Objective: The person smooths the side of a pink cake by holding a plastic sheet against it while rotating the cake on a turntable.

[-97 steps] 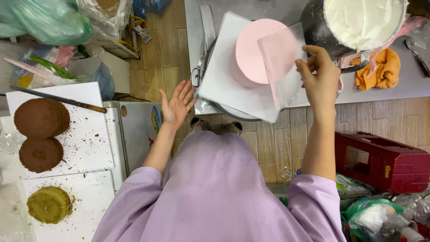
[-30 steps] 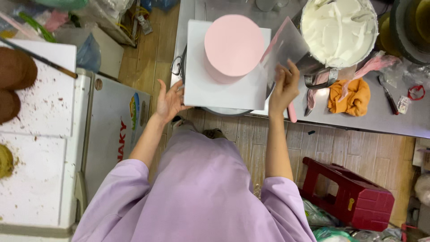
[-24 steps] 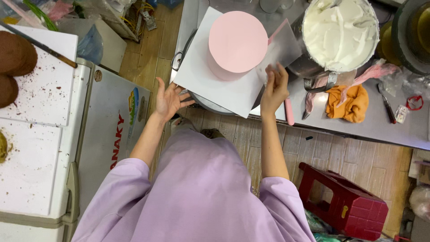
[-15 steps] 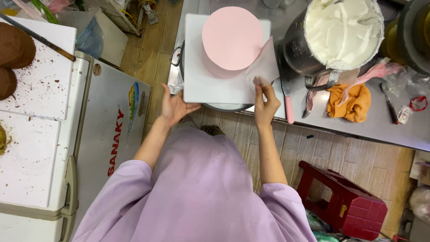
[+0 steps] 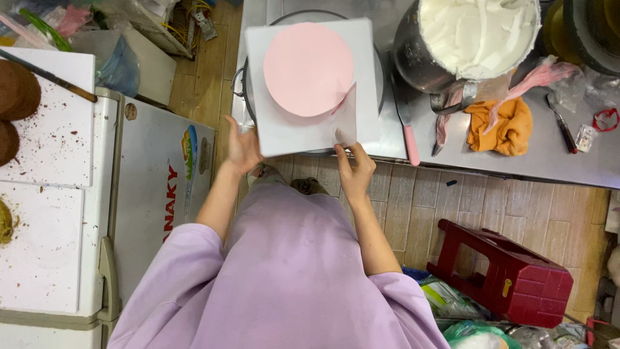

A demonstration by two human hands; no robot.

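Clearly soft, smear-prone: pink cake (image 5: 309, 68) on white board (image 5: 371, 77). Right hand (image 5: 354, 169) pinches thin clear scraper (image 5: 345, 119) vs cake's side; left hand (image 5: 243, 147) open at board's edge.

Steel counter (image 5: 555, 155): bowl (image 5: 420, 61), orange cloth (image 5: 500, 126)

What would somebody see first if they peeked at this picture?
First, the round pink cake, smooth on top, sitting on a white square board at the top middle. The right hand holds a see-through scraper against the cake's near side, while the left hand rests at the board's left edge. To the right stands a big metal bowl of white cream, and dark brown cake rounds lie at the far left.
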